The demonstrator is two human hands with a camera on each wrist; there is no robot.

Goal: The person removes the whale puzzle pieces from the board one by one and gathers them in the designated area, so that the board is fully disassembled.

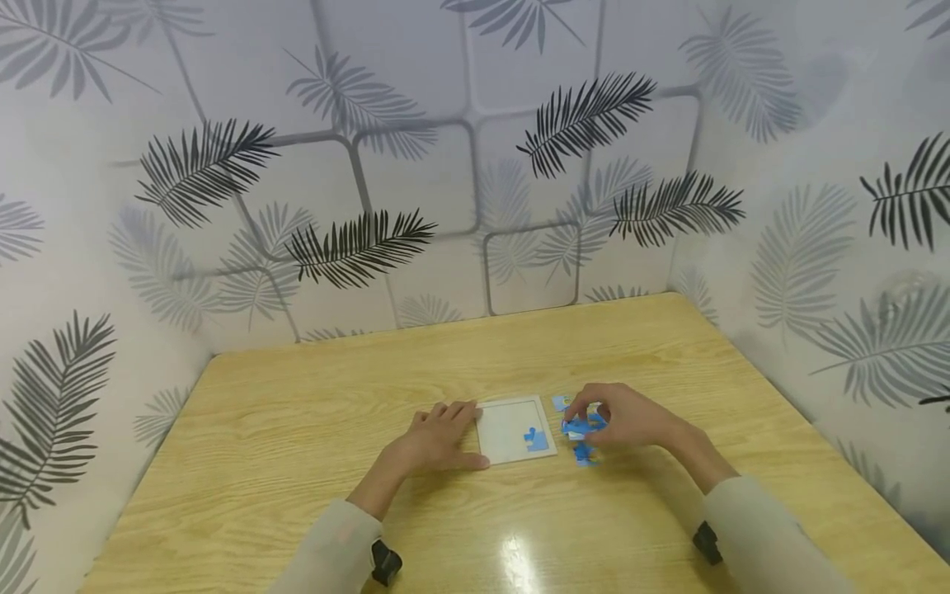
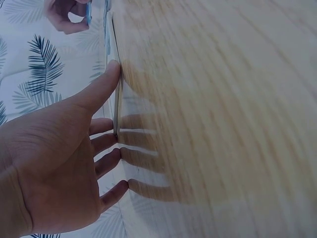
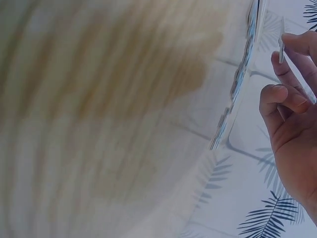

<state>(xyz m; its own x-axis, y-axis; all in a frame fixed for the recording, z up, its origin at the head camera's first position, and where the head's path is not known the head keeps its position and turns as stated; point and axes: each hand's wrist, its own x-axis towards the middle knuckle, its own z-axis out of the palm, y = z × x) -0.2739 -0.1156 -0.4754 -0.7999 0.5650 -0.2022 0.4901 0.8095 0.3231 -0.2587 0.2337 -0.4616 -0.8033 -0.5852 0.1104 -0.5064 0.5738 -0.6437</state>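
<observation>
A square white puzzle tray (image 1: 505,433) lies flat, with blue jigsaw pieces (image 1: 536,440) in its lower right corner. My left hand (image 1: 434,439) rests at the tray's left side, fingers spread; in the left wrist view the thumb (image 2: 110,82) touches the tray's edge. Above the loose jigsaw pieces (image 1: 586,455), to the right of the tray, is my right hand (image 1: 631,417). It pinches a thin jigsaw piece (image 3: 282,43) between thumb and fingertip, held up off the table. The picture on the held piece is hidden in the right wrist view, where it appears edge-on.
The wooden table (image 1: 319,429) meets leaf-patterned walls (image 1: 416,165) at its back and sides. Another loose piece (image 1: 560,402) lies near the tray's upper right corner. Dark straps (image 1: 386,563) are on both wrists.
</observation>
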